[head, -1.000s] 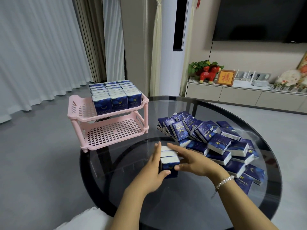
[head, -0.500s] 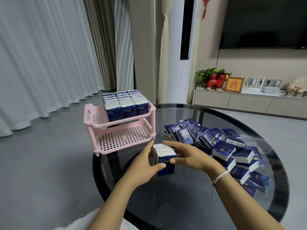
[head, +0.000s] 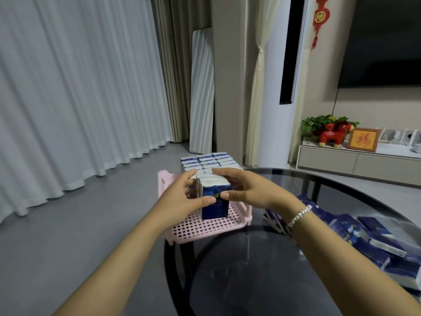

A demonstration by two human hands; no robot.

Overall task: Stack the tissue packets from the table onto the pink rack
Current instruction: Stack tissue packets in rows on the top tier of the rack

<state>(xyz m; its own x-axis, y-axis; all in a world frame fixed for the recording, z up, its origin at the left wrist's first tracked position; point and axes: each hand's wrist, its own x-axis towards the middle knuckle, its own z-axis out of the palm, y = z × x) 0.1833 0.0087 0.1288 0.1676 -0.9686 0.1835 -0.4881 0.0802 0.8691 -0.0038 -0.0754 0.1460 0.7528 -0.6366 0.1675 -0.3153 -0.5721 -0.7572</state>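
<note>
- We are mid-carry, by our reading: a row of upright tissue packets (head: 213,197) is squeezed between our two hands, in the air above the pink rack (head: 205,226).
- Our left hand (head: 182,197) presses the row from the left, thumb across the near blue face; our right hand (head: 246,189) clamps the other side, fingers curled over the top and thumb on the front. Both hands are closed on the bundle, with only the packets between them.
- Next, we judge, the row must go down beside the block of packets on the top shelf (head: 205,161), kept upright and pressed tight so that no middle packet slips out.
- The held packets are dark blue with white tops, standing on end, faces together; we cannot count them.
- The rack is a two-tier pink lattice at the edge of the glass desk (head: 262,270); which shelf we aim for we cannot tell.
- Many loose packets (head: 369,238) lie heaped on the desk at right, so much work remains.
</note>
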